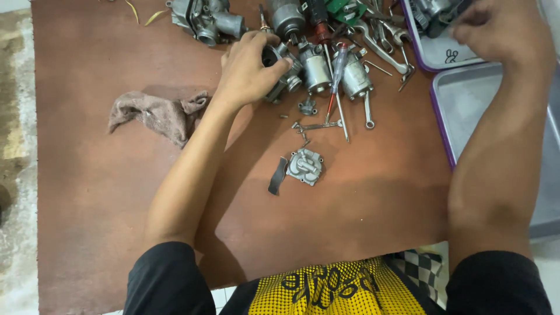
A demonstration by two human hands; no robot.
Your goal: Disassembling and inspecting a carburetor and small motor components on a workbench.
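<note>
Head view, looking down on a brown table (116,192). The left hand (248,67) curls its fingers around a grey metal carburetor body (280,70) at the far middle of the table, amid loose metal parts. The right hand (496,29) reaches into a white tray (434,55) at far right; its grip cannot be told. Nearer lies a small metal cover (304,166), beside a dark strip (277,176). A crumpled rag (157,114) sits left.
</note>
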